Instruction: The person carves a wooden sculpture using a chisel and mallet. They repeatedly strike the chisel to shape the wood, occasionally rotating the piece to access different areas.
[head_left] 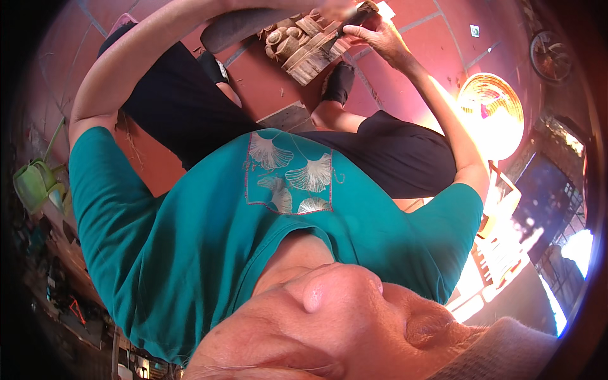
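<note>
Wood pieces [305, 52], pale and roughly split, lie heaped on the red tiled floor [266, 82] just below both our hands, between our two dark-socked feet [339, 82]. We sit low with our knees spread, which seems to be why the heap sits where it does: both arms can come to it without leaning.

Our right hand [380, 37] is curled closed around a dark object [358, 15] at the far end of the heap, thumb tucked under it and wrist bent inward. What the object is we cannot tell; it is small and in shadow. The grip looks firm, as if the hand steadies it against the wood.

Our left hand [335, 7] comes across from the other side and meets the right one over the heap. The top edge cuts most of it off, so we cannot tell whether its fingers are spread or closed.

A grey flat thing [234, 28], perhaps a low seat or slab, lies just beside the left forearm, touching the near end of the heap. Well apart on the right-hand side, a conical straw hat [491, 114] rests in bright sun. Far out to the left stands a green watering can [35, 180].
</note>
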`<act>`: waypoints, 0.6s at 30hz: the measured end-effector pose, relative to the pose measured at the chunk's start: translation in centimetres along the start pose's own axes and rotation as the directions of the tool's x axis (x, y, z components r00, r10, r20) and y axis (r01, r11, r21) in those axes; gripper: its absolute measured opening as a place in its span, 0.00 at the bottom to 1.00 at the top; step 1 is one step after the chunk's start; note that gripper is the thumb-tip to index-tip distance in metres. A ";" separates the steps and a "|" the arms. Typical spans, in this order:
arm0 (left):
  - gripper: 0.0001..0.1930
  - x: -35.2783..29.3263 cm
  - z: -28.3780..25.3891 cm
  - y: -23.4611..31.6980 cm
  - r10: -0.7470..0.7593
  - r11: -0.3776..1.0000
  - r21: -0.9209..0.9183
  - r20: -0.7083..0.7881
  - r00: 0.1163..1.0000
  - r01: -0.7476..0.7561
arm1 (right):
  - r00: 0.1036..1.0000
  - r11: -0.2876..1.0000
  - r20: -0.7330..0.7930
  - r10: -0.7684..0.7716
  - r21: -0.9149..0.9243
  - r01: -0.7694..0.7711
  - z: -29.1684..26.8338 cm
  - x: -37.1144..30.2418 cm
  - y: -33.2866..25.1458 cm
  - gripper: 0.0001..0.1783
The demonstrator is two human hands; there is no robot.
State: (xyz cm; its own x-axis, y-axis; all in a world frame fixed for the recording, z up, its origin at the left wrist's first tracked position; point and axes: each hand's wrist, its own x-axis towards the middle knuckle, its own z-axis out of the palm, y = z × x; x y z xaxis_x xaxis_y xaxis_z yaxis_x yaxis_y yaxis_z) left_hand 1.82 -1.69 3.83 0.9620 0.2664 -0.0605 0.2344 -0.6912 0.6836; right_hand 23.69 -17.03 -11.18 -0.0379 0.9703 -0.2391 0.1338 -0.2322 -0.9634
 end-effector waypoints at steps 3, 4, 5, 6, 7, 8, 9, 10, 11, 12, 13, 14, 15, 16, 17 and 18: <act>0.35 0.1 1.3 -1.1 0.130 0.985 0.105 0.042 0.991 -0.133 | 0.991 0.987 -0.022 0.135 -0.080 -0.136 0.1 -0.1 -0.3 0.17; 0.35 0.1 2.2 -2.4 0.259 0.956 0.140 0.007 0.966 -0.257 | 0.991 0.990 -0.020 0.132 -0.052 -0.133 0.0 0.0 0.1 0.18; 0.35 0.1 2.8 -3.4 0.385 0.910 0.180 -0.023 0.923 -0.375 | 0.994 0.991 -0.020 0.106 -0.080 -0.107 -0.2 -0.1 0.2 0.19; 0.34 0.2 1.1 -1.5 0.284 0.957 0.032 0.081 0.955 -0.287 | 0.996 0.991 -0.037 0.087 -0.097 -0.090 -0.3 -0.3 0.4 0.20; 0.34 -0.8 -0.2 0.6 0.119 0.991 0.047 0.110 0.987 -0.124 | 0.999 0.991 0.003 0.049 -0.121 -0.049 -0.2 0.2 0.0 0.21; 0.33 -1.1 -1.1 1.8 -0.013 0.999 0.050 0.155 0.988 0.005 | 0.999 0.997 0.007 0.040 -0.064 -0.039 0.1 0.3 -0.6 0.22; 0.32 -0.9 -1.5 1.8 0.001 0.999 0.038 0.166 0.986 -0.008 | 0.999 0.999 -0.011 0.032 -0.033 -0.032 0.2 0.1 -0.5 0.22; 0.31 -0.7 -1.8 1.7 0.014 0.999 0.027 0.181 0.983 -0.019 | 0.999 1.000 -0.028 0.023 -0.002 -0.023 0.3 -0.1 -0.3 0.21; 0.30 -0.4 -2.1 1.6 0.028 0.999 0.013 0.196 0.980 -0.032 | 0.999 1.000 -0.044 0.014 0.028 -0.013 0.3 -0.4 -0.1 0.21; 0.30 -0.5 -0.1 0.4 0.127 0.990 0.055 0.085 0.988 -0.132 | 0.997 0.993 -0.028 0.068 -0.098 -0.070 -0.2 0.1 0.4 0.22; 0.30 -0.4 1.7 -1.1 0.231 0.968 0.105 -0.025 0.973 -0.228 | 0.994 0.994 -0.076 0.084 -0.060 -0.089 0.2 0.3 0.4 0.22; 0.30 0.2 2.9 -2.9 0.426 0.900 0.123 -0.056 0.903 -0.417 | 0.990 0.989 -0.063 0.127 -0.064 -0.131 0.0 0.3 0.6 0.23; 0.30 0.0 1.7 -1.7 0.296 0.951 0.073 0.061 0.953 -0.300 | 0.985 0.983 -0.050 0.168 -0.065 -0.171 -0.3 0.3 0.8 0.23; 0.31 0.0 -0.4 0.3 0.167 0.984 0.034 0.196 0.966 -0.177 | 0.989 0.988 -0.041 0.142 -0.049 -0.144 -0.5 0.1 0.8 0.23; 0.31 0.2 -1.6 1.4 0.039 0.999 0.018 0.335 0.941 -0.048 | 0.993 0.993 -0.036 0.113 -0.029 -0.114 -0.5 -0.2 0.7 0.23; 0.34 -0.8 -0.8 0.7 0.101 0.989 0.093 0.140 0.985 -0.115 | 0.997 0.997 -0.001 0.079 -0.021 -0.079 -0.4 0.0 0.3 0.23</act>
State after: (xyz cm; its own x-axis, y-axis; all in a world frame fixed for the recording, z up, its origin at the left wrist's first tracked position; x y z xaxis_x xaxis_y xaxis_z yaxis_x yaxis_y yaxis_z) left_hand 1.07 -1.84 4.90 0.9908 0.0986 -0.0922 0.1346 -0.7766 0.6154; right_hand 24.18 -17.09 -11.41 -0.0260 0.9490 -0.3142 0.1571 -0.3066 -0.9388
